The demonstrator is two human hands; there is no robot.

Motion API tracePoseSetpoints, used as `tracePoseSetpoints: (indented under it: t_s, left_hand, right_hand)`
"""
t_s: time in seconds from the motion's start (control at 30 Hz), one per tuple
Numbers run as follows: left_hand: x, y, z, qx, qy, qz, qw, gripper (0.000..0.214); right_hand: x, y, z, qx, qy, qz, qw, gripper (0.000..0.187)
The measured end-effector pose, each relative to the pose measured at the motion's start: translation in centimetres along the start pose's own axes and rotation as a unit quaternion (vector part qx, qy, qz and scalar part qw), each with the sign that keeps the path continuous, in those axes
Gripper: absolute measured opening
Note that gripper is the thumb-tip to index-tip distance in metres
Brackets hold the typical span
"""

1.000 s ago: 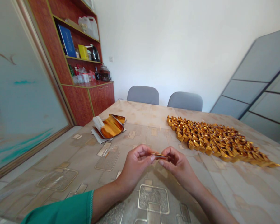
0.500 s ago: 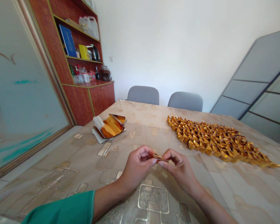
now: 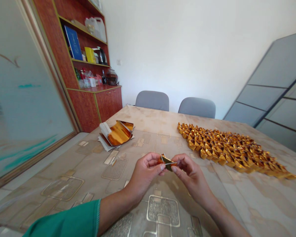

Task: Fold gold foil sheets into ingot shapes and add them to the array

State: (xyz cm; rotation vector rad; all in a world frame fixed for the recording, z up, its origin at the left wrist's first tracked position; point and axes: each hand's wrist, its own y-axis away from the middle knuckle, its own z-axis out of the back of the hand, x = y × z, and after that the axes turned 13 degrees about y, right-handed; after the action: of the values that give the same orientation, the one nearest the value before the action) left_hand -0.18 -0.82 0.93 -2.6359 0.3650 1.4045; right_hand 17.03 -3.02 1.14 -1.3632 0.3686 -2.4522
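Between my hands, above the table, is a small folded piece of gold foil paper [image 3: 168,161] with pale edges. My left hand [image 3: 146,172] pinches its left end between thumb and fingers. The right end is pinched the same way by my right hand [image 3: 188,172]. To the right lie many folded gold paper ingots [image 3: 227,148], set close together in rows. A loose stack of gold foil sheets [image 3: 118,133] with white backing rests on the left side, its edges curling up.
The table [image 3: 138,115] wears a clear patterned cover. Two grey chairs [image 3: 152,100] stand at its far side by the white wall. A red-brown cabinet [image 3: 108,102] with bottles and a kettle is at the back left, beside a frosted glass door [image 3: 27,98].
The gold paper has gone from a flat, narrow strip to a more opened shape, with its inner fold and pale edges showing. Both hands stay in nearly the same place.
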Motion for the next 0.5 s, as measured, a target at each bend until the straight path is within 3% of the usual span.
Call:
tracePoseSetpoints:
  t_s: [0.3,0.5]
  left_hand:
    - [0.10,-0.06,0.15,-0.005,0.005,-0.004,1.000,0.022]
    - [0.24,-0.04,0.17,-0.019,0.004,-0.007,1.000,0.021]
  right_hand:
    - [0.65,0.03,0.41,-0.001,0.103,0.055,0.993,0.007]
    - [0.50,0.04,0.38,-0.011,0.124,0.031,0.992,0.007]
